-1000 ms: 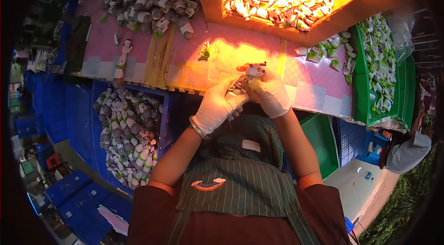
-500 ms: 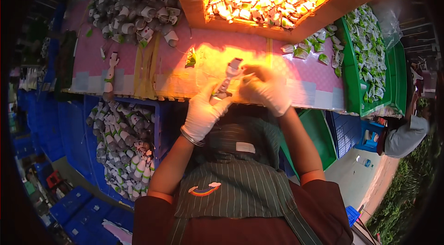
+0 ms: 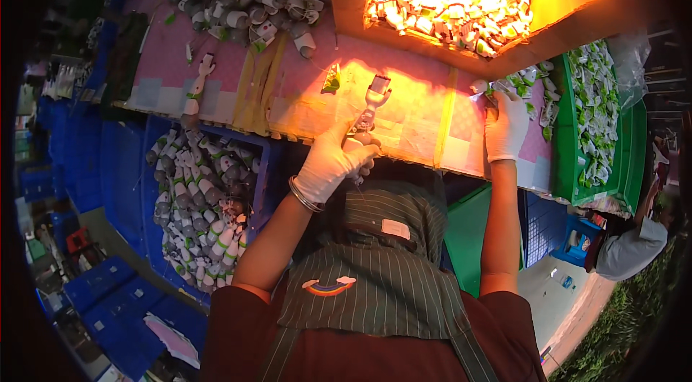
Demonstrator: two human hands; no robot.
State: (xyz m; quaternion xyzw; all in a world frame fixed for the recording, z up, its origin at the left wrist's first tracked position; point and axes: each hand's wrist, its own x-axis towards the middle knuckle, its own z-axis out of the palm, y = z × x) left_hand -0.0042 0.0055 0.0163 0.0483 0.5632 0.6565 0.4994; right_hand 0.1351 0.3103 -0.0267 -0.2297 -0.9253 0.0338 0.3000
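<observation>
In my gloved left hand (image 3: 328, 166), closed round its lower end, a small white plastic toy figure (image 3: 373, 97) points away from me, with short side prongs and a dark rectangular tip. My gloved right hand (image 3: 506, 130) is over at the right of the table. Its bent fingertips touch the edge of a loose pile of small white-and-green pieces (image 3: 530, 83); whatever is between them is hidden. Left of the held figure, a single green-and-yellow piece (image 3: 331, 79) lies on the table.
An open cardboard box (image 3: 461, 54) of white pieces glows under bright light. Grey-and-white parts (image 3: 245, 0) are heaped at the far left, with one white figure (image 3: 202, 79) nearer. A blue crate (image 3: 267, 166) stands lower left, a green crate (image 3: 566, 144) right. A person (image 3: 631, 249) sits far right.
My right hand has left the toy figure and moved right to the white-and-green pile. The left hand still holds the figure. My view has shifted and tilted slightly.
</observation>
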